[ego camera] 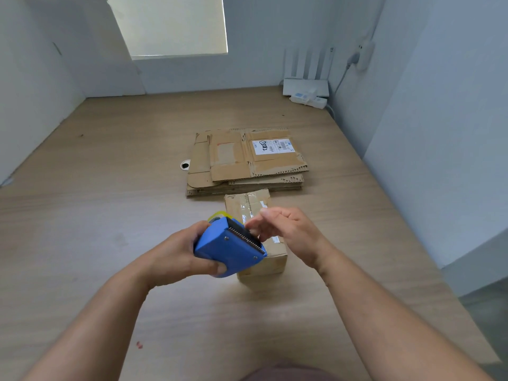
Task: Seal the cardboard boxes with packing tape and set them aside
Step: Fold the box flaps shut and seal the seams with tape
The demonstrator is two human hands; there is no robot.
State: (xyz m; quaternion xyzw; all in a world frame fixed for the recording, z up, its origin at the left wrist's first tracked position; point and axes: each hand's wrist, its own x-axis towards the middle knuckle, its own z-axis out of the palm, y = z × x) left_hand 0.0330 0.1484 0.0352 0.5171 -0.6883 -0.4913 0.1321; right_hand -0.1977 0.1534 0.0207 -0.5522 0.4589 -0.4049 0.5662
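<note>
Cardboard box (243, 204), one; tape dispenser (228, 251), one.

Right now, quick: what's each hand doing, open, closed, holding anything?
Left hand: grips the blue tape dispenser.
Right hand: fingers curled at the serrated blade; whether they pinch tape cannot be told.

Soft window daylight; wide-angle edge distortion.
</note>
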